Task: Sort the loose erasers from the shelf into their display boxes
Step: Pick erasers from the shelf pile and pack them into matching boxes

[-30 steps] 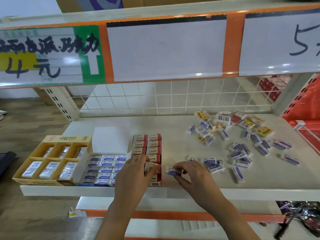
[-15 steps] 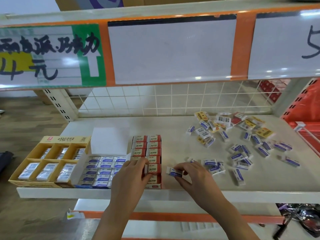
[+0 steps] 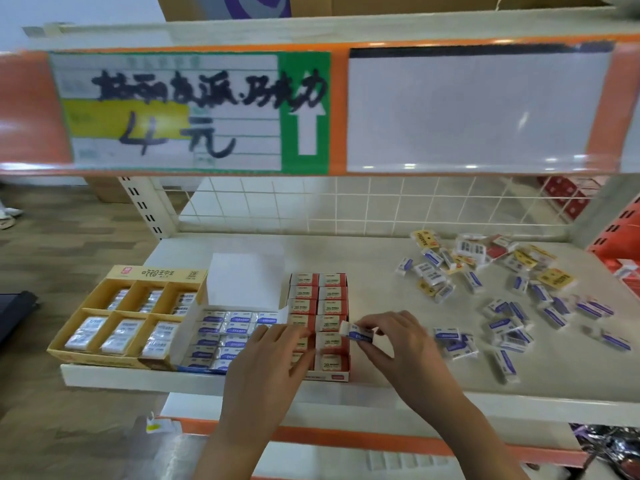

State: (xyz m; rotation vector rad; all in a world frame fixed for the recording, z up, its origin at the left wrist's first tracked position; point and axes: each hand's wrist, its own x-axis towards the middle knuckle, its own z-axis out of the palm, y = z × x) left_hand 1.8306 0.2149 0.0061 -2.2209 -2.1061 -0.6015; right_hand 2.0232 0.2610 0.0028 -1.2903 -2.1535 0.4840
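My right hand (image 3: 394, 344) pinches a white eraser with a blue sleeve (image 3: 356, 332) just above the red display box (image 3: 320, 327). My left hand (image 3: 270, 362) rests with its fingertips on the red box's left column, covering part of the blue-eraser box (image 3: 228, 334). A yellow compartment box (image 3: 128, 313) with wrapped erasers stands at the shelf's left end. Several loose blue, yellow and red erasers (image 3: 502, 296) lie scattered over the right half of the shelf.
The white shelf (image 3: 381, 271) has a wire grid back panel (image 3: 346, 206) and a front lip. A price-sign rail (image 3: 311, 109) hangs overhead. The blue box's white lid (image 3: 246, 278) stands upright. Orange racking (image 3: 620, 237) sits at the right.
My right hand has lifted the blue-sleeved eraser off the shelf and carried it left over the red box. My left hand stays on the red box. The camera view has turned left.
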